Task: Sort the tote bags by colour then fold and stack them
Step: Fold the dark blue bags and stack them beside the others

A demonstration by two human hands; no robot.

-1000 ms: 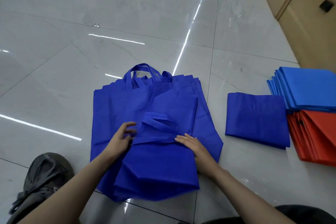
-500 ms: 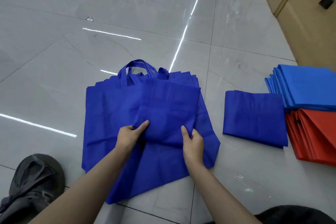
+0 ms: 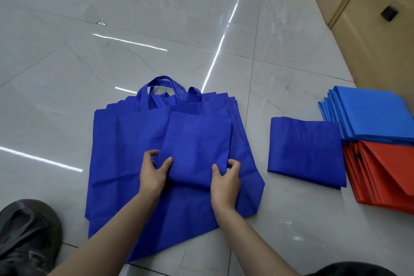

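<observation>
Two bare forearms reach forward from the bottom edge, side by side, over a pile (image 3: 125, 152) of flat dark blue tote bags lying on the floor (image 3: 112, 6). The left hand (image 3: 154, 172) and right hand (image 3: 226, 182) each pinch a near corner of a folded bag (image 3: 197, 148) resting on that pile, thumbs on top and fingers curled round its side edges. To the right lie a dark blue stack (image 3: 307, 150), and just beside it a light blue stack (image 3: 376, 116) and a red stack (image 3: 385, 172).

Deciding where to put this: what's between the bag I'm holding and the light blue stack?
Head view: a folded dark blue bag on the floor, beside the light blue stack, apart from the held bag.
</observation>
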